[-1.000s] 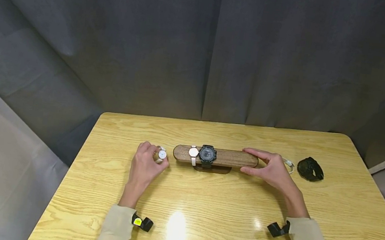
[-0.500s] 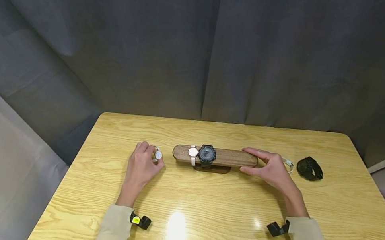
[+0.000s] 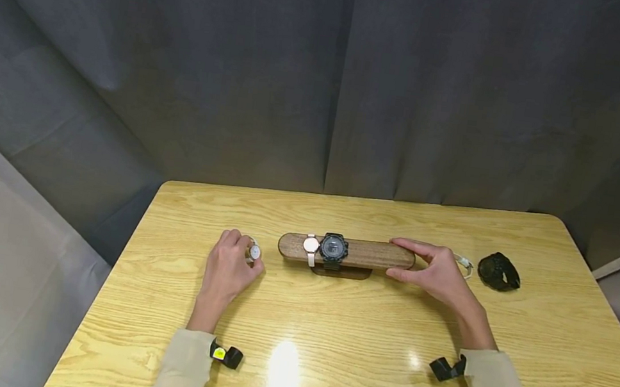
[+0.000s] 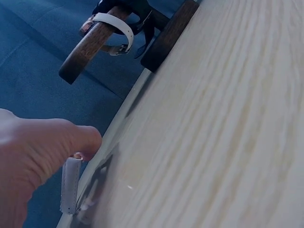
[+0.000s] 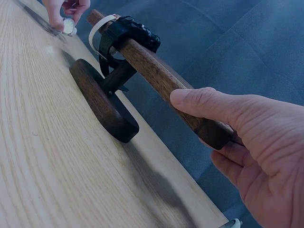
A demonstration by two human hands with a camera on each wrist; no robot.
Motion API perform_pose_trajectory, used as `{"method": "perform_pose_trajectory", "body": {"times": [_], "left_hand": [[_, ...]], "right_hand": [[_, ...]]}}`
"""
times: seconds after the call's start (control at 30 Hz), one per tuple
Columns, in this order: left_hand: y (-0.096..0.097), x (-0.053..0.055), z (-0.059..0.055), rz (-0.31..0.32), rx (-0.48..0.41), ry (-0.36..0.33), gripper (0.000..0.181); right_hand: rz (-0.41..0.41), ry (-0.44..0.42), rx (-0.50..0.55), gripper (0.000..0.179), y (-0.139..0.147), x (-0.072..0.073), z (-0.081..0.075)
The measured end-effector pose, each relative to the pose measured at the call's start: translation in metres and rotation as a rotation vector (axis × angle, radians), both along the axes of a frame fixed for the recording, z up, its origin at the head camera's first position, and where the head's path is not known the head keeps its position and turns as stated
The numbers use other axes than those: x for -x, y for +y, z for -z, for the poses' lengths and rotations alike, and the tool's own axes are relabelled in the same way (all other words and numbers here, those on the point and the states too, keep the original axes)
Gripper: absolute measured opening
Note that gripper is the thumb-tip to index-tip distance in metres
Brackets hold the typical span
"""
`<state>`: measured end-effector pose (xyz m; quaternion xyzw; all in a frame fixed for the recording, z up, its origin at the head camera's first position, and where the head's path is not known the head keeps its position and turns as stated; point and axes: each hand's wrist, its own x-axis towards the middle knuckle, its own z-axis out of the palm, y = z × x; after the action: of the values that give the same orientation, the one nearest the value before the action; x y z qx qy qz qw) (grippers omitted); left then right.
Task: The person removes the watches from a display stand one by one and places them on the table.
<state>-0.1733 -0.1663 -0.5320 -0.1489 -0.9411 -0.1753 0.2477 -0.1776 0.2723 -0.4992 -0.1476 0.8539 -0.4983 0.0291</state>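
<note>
Left of the wooden watch stand (image 3: 375, 255), my left hand (image 3: 226, 270) pinches a small wristwatch (image 3: 254, 252) with a white dial and white strap. In the left wrist view its strap (image 4: 71, 185) hangs below the thumb, just over the table. My right hand (image 3: 439, 275) grips the right end of the stand's bar, thumb on the near side, as the right wrist view shows. On the bar's left half sit a white-strapped watch (image 3: 311, 245) with a rose-gold rim and, beside it, a chunky black digital watch (image 3: 333, 248).
Right of my right hand lies a white-strapped item (image 3: 464, 266), partly hidden by the hand. Farther right, a black watch (image 3: 500, 272) lies on the wooden table (image 3: 348, 353). Dark curtains (image 3: 324, 79) hang behind the table's back edge.
My left hand has moved slightly left with the small watch, away from the stand, then lowered it a little. My right hand has stayed on the bar.
</note>
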Motion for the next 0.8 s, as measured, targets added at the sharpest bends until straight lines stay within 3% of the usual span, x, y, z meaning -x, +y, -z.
{"method": "perform_pose_trajectory", "body": {"times": [0.27,0.8], "left_hand": [[-0.0033,0.0017,-0.0009,-0.016,0.015,0.009,0.019],[-0.0004,0.0016,0.0018,0.014,0.036,0.044,0.019]], "right_hand": [[-0.001,-0.002,0.013,0.059,-0.0001,0.0002,-0.0014],[0.004,0.003,-0.011,0.06,0.0008,0.0007,0.0011]]}}
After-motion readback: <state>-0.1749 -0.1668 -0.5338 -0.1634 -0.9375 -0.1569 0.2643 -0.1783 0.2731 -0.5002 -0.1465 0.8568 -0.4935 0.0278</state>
